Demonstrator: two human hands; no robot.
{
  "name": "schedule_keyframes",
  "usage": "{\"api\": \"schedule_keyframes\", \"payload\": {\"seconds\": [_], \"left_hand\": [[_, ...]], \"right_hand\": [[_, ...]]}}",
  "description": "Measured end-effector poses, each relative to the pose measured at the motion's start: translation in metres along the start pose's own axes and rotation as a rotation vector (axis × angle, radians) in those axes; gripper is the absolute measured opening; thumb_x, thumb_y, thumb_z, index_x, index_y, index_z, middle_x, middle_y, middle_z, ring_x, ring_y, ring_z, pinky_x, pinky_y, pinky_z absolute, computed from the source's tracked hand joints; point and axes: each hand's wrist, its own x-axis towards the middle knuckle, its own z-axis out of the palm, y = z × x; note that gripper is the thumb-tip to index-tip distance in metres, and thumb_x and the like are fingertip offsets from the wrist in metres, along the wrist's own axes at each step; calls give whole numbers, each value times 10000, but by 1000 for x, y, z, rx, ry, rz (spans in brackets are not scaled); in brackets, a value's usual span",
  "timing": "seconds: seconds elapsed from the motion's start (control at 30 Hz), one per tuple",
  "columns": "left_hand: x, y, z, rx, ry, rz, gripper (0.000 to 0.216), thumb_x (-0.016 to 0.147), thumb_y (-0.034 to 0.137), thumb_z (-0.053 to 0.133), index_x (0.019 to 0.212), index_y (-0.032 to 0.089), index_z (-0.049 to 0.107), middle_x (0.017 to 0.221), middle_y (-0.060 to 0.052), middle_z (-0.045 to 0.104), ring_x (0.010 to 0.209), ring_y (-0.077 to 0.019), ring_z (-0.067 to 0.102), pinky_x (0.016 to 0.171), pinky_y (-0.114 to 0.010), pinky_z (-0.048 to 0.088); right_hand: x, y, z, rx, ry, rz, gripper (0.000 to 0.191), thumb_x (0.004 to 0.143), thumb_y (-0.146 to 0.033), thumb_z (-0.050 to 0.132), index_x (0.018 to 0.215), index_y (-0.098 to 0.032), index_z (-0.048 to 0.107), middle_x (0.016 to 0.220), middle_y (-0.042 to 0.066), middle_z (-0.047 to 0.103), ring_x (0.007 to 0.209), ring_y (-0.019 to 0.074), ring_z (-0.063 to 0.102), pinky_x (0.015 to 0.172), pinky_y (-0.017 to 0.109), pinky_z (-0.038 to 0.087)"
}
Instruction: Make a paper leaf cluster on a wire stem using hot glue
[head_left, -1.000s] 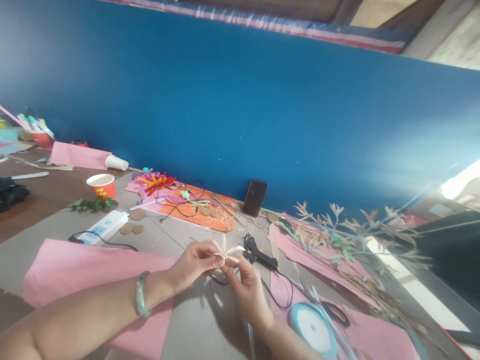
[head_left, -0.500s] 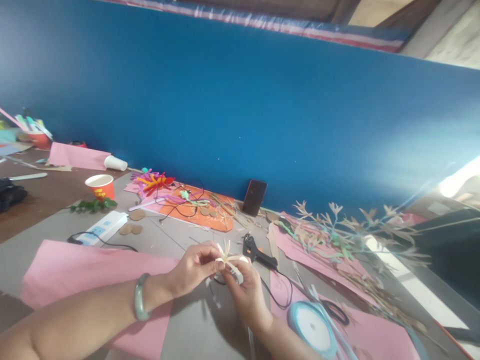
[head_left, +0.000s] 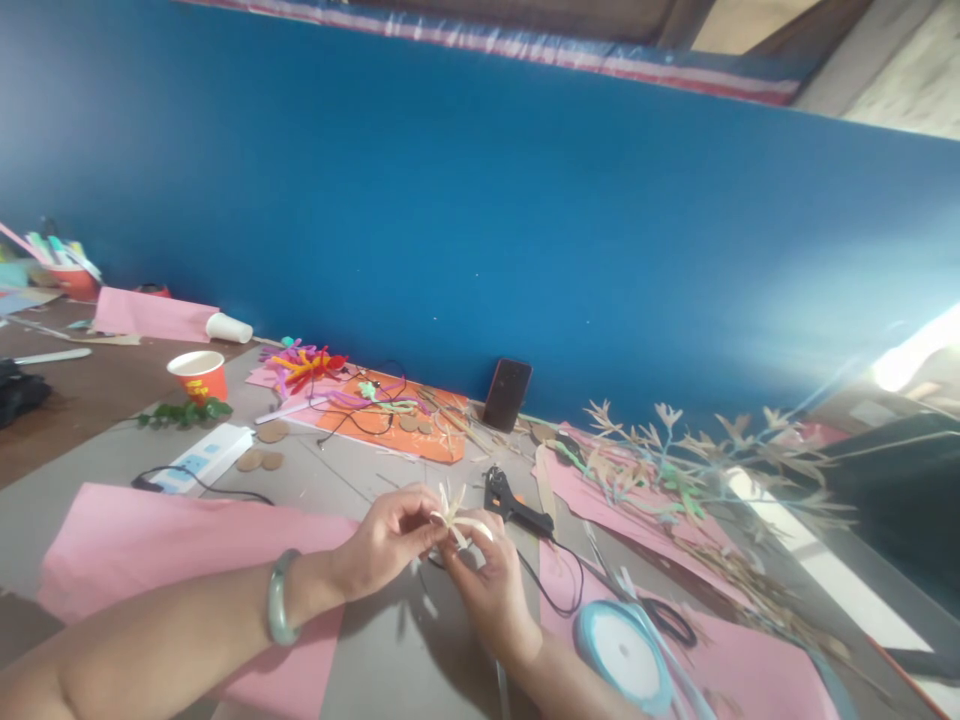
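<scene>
Between my hands is a small cream-coloured flower shape point(head_left: 452, 512) made of thin strips that fan out and curl. My left hand point(head_left: 396, 528), with a pale green bangle point(head_left: 283, 598) at its wrist, pinches it from the left. On the other side my right hand point(head_left: 487, 585) grips its base between thumb and fingers. Whatever sits under the flower, near the palms, is partly hidden. A black glue gun point(head_left: 517, 505) lies just beyond my right hand, its cord trailing over the table.
Pink paper point(head_left: 187, 540) lies under my left forearm. To the right are a blue ribbon roll point(head_left: 624, 655), scissors point(head_left: 671, 622) and dried leafy stems point(head_left: 675, 460). A phone point(head_left: 508, 394) leans on the blue wall. Farther left stand a paper cup point(head_left: 199, 375) and a power strip point(head_left: 206, 458).
The flower's strips look more spread, and one curls over toward my right hand's fingers. Both hands keep nearly the same place and hold.
</scene>
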Motion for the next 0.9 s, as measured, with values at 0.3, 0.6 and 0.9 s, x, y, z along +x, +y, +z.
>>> {"api": "schedule_keyframes", "payload": {"seconds": [0.3, 0.6, 0.9], "left_hand": [[1, -1, -5, 173, 94, 136, 168, 884, 266, 581, 750, 165, 583, 797, -28, 548, 745, -140, 524, 697, -240, 417], [5, -17, -12, 391, 170, 244, 160, 891, 279, 543, 776, 177, 590, 815, -40, 555, 764, -159, 530, 707, -256, 422], [12, -19, -18, 191, 249, 78, 186, 865, 358, 571, 860, 172, 568, 813, -13, 534, 656, -113, 489, 605, -213, 407]], "right_hand": [[2, 1, 0, 5, -21, 104, 85, 810, -272, 661, 740, -224, 663, 750, 10, 665, 742, 198, 585, 735, 318, 405], [0, -2, -7, 134, 13, 157, 174, 784, -351, 679, 881, -213, 636, 833, 25, 652, 795, 215, 580, 754, 325, 441], [-1, 2, -5, 31, -8, -34, 168, 918, -236, 542, 773, -239, 628, 742, 7, 671, 712, 183, 584, 754, 360, 388]]}}
